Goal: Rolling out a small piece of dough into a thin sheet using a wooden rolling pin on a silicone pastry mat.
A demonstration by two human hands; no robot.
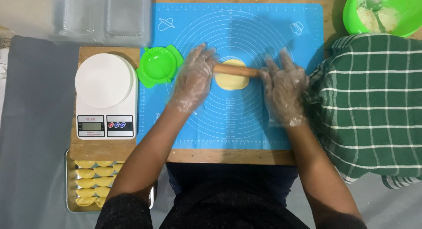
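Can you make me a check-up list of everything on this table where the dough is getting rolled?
Surface: blue baking mat on a wooden table.
Job's things: wooden rolling pin lying across a yellow dough round.
Clutter: green dumpling press, white kitchen scale, tray of folded dumplings, green bowl of filling, clear plastic boxes, green checked cloth.
Grips: left hand and right hand, both in clear gloves, palms pressing the pin's ends.
Cables: nothing seen.
Surroundings: grey sheet at the left.
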